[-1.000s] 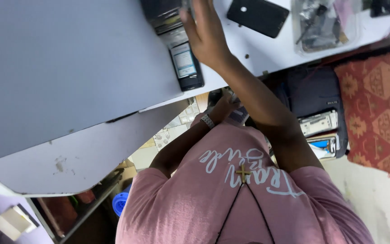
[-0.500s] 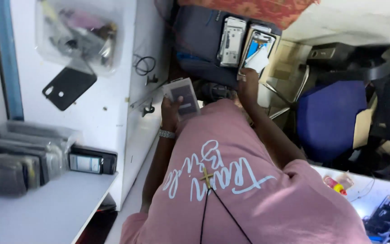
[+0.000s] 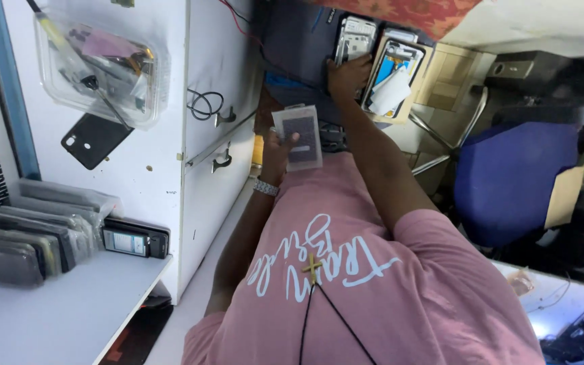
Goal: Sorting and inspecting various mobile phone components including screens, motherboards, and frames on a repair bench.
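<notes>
At ten o'clock a clear plastic tub [image 3: 96, 64] of small tools and parts sat on my white bench [image 3: 55, 318], with a black phone back cover [image 3: 94, 140] just below it. At eight o'clock lay a row of sleeved phone cases [image 3: 28, 230], a dark phone [image 3: 135, 238] beside them. A black cable [image 3: 204, 105] coiled at eleven o'clock. A blue chair [image 3: 515, 179] stood at three o'clock.

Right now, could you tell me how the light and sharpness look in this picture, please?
Head view: bright, even light on the white cabinet; the top right corner is washed out; around the blue chair it falls dark; the left hand and its clear packet are sharp; the right hand at the phone frames is slightly soft.
</notes>
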